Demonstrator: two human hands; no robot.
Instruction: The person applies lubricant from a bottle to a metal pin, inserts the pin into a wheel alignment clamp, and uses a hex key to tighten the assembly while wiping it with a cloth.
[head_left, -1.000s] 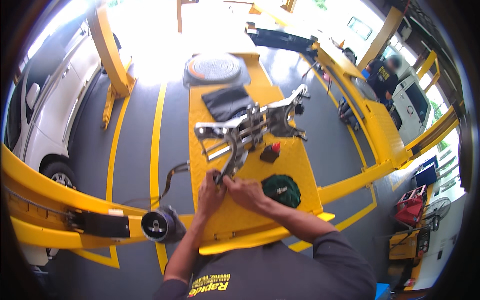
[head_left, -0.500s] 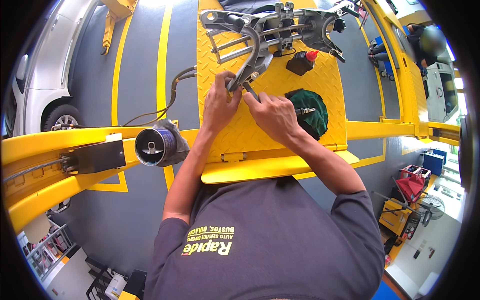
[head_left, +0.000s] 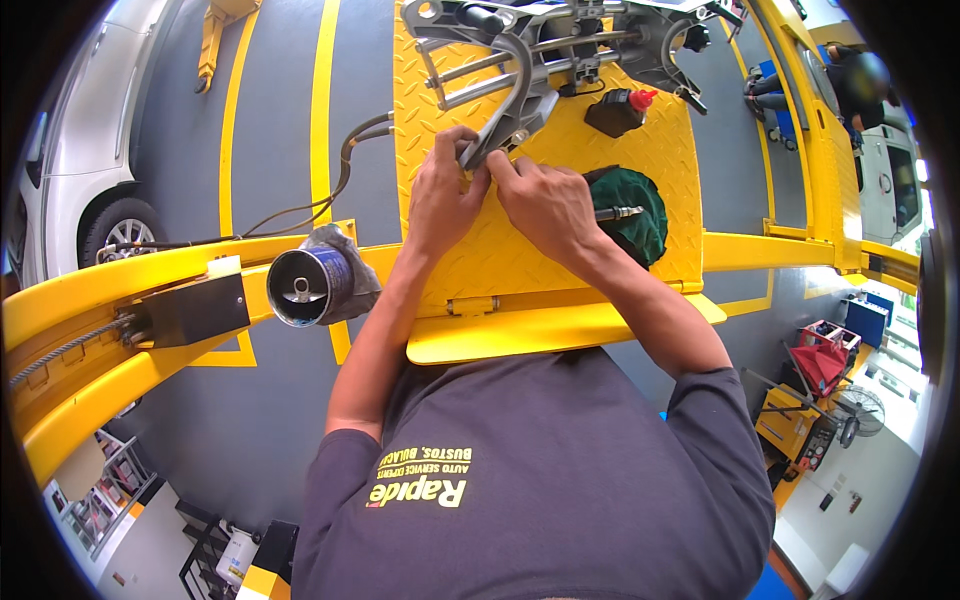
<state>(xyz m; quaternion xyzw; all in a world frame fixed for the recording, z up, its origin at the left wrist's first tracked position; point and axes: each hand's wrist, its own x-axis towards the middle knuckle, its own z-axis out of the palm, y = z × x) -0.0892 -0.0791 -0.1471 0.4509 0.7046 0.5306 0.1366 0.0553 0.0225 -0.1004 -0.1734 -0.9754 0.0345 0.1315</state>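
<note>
A grey metal wheel clamp [head_left: 535, 75], with curved arms and steel rods, lies on the yellow tread-plate platform [head_left: 640, 275]. My left hand [head_left: 445, 205] grips the near tip of its left curved arm, fingers wrapped round the end. Close beside it, my right hand [head_left: 548, 205] is closed at the same tip, just under a small bolt [head_left: 518, 137]. Whatever its fingers pinch is hidden. To the right of that hand lies a dark green cloth [head_left: 640, 235] with a metal-tipped tool [head_left: 620, 212] on it.
A small black bottle with a red cap [head_left: 618, 112] stands behind the cloth. An open can [head_left: 305, 285] with a grey rag sits left of the platform, near a yellow beam [head_left: 130, 400]. Hoses [head_left: 345, 165] run at left. Another person [head_left: 850, 90] is at far right.
The dark bar seen under my right fingers has gone out of sight. Both hands stay at the clamp's tip, slightly closer together. The view has shifted a little.
</note>
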